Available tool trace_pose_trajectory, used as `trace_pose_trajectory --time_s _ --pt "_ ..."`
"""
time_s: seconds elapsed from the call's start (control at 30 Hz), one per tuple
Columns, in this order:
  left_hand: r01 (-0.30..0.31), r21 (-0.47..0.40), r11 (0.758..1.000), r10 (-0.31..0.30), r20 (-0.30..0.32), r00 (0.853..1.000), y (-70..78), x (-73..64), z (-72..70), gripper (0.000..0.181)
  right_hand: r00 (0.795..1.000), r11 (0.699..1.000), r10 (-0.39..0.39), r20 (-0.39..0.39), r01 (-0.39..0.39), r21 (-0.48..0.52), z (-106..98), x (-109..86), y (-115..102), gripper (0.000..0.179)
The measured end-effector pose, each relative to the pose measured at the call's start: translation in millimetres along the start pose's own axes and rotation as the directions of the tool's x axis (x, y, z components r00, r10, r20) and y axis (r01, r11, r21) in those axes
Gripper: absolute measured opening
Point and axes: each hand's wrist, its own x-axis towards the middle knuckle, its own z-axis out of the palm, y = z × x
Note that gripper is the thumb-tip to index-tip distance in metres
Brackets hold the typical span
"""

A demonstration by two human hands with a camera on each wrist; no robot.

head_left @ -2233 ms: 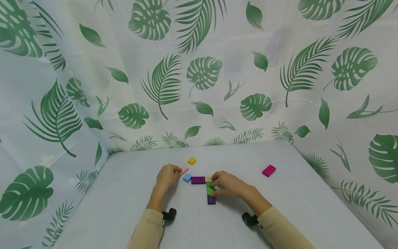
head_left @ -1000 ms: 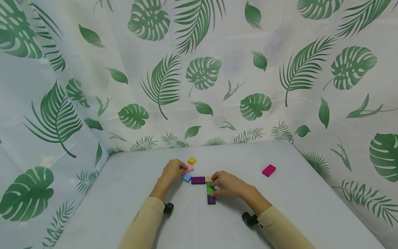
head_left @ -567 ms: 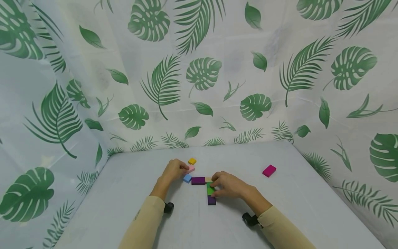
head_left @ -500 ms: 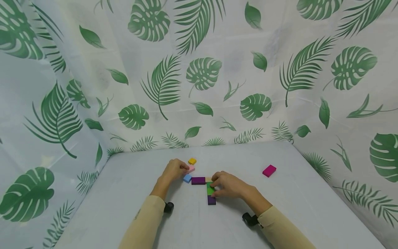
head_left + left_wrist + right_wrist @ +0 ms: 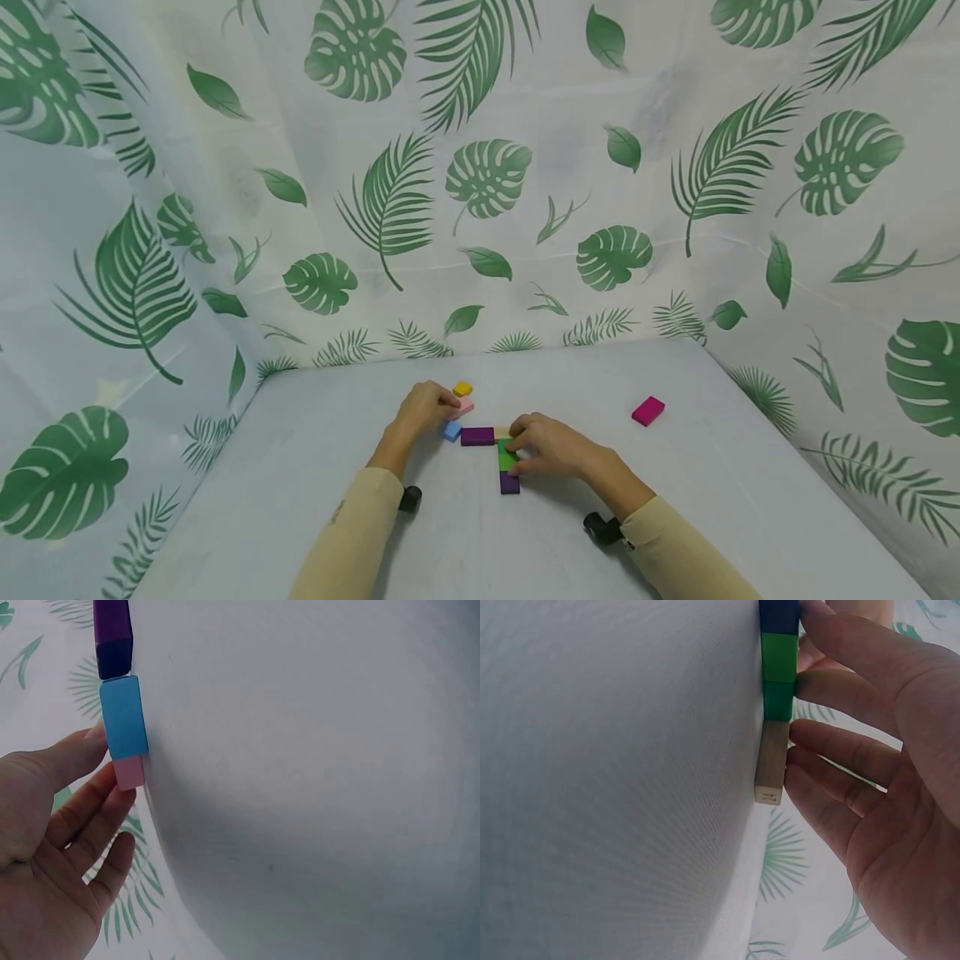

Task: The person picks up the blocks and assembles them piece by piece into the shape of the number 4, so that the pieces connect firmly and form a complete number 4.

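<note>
In the head view my left hand [image 5: 426, 408] pinches a pink block [image 5: 464, 407] between thumb and fingers. A small blue block [image 5: 452, 431] lies just nearer than it, beside the left end of a purple block [image 5: 477, 437]. My right hand [image 5: 555, 446] rests its fingertips along a row with a green block [image 5: 507, 457] and a dark purple block [image 5: 509, 483]. Seen from the right wrist, those fingers touch the side of the row, which holds a light green block [image 5: 780, 658], a teal block [image 5: 778, 701] and a plain wooden block [image 5: 772, 754].
A yellow block [image 5: 462, 388] lies just beyond the pink one. Far to the right sits a magenta block [image 5: 648, 411]. All stand on a pale table [image 5: 300, 467], with a leaf-patterned curtain [image 5: 555, 275] round its back and sides.
My left hand has moved right and slightly away from me, carrying the pink block toward the yellow one. My right hand has kept its place on the row.
</note>
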Motion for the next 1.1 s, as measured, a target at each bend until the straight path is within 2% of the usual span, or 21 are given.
trace_pose_trajectory --time_s 0.33,1.1 --pt "0.055 -0.025 0.998 -0.055 0.007 0.998 6.3 -1.5 -0.8 0.012 1.0 1.0 0.012 -0.002 -0.012 -0.004 -0.5 -0.4 -1.5 0.044" --pt "0.009 -0.007 1.0 -0.009 -0.011 1.0 9.3 0.3 3.1 0.013 1.0 1.0 0.021 0.009 -0.021 0.004 -1.9 0.0 -2.1 0.044"
